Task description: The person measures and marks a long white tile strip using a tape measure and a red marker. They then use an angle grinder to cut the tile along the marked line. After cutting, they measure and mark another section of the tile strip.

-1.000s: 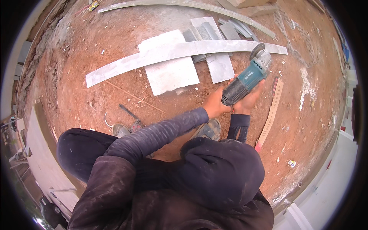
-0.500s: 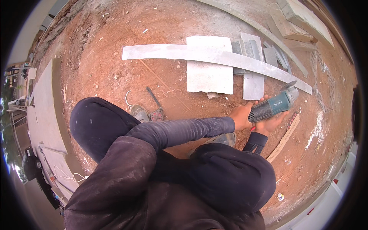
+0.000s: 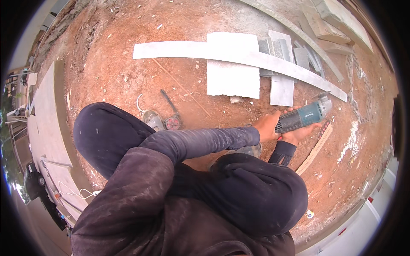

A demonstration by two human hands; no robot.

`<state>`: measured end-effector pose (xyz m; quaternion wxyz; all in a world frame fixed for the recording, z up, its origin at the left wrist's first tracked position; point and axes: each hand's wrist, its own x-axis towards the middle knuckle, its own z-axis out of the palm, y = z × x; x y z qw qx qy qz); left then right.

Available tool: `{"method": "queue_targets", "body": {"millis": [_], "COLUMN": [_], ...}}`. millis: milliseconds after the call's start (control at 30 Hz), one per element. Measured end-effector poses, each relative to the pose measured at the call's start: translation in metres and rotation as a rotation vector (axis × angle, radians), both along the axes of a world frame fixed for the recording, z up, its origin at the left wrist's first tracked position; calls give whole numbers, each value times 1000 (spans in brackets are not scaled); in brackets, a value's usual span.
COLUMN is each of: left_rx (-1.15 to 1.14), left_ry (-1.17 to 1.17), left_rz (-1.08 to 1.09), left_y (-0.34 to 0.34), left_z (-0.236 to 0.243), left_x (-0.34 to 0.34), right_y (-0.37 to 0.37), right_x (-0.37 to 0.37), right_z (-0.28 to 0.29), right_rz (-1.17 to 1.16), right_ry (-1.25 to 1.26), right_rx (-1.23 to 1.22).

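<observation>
both hands hold the grinder (image 3: 305,116), a teal and black tool, out past the person's right knee (image 3: 267,192). the left hand (image 3: 267,127) is wrapped around its black rear end, closed as far as the body lets it; some of its fingers are hidden. the right hand (image 3: 299,133) lies under the body, palm against it, half open around its girth, with fingertips showing at the near side. the grinder tilts, its head up and to the right, and the disc (image 3: 323,94) is close to the right end of the long strip (image 3: 294,72); whether they touch, i cannot tell. the strip lies across the white slab (image 3: 232,81) and the grey pieces (image 3: 265,46) beside it, both ends reaching past them. a pale tile (image 3: 282,91) pokes out below the strip, just right of the slab. a second strip (image 3: 294,30) runs behind, near the blocks (image 3: 341,21). a wooden stick (image 3: 316,149) lies on the red dirt (image 3: 106,81), just right of the right hand. near the left shoe (image 3: 152,120) are a dark bar (image 3: 169,100) and a round red thing (image 3: 172,123).
</observation>
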<state>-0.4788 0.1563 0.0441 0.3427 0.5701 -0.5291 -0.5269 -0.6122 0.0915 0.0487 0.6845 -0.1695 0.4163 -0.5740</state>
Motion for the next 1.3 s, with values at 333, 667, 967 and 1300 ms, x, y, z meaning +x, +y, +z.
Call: {"method": "queue_targets", "body": {"millis": [333,667,967,1300], "left_rx": [97,135,117,85], "left_ry": [468,-657,-1051,-860], "left_rz": [-206,-1115,-282,-331], "left_y": [-21,-83,-85,-74], "left_z": [-5,49,2,-22], "left_x": [11,124,376,388], "right_y": [33,-5,-16,-3], "right_x": [9,13,25,101], "right_z": [-10,32,68,18], "right_rz": [262,185,413,427], "right_ry": [111,239,1051,1396], "right_rx": [-286,-93,-187,-148]}}
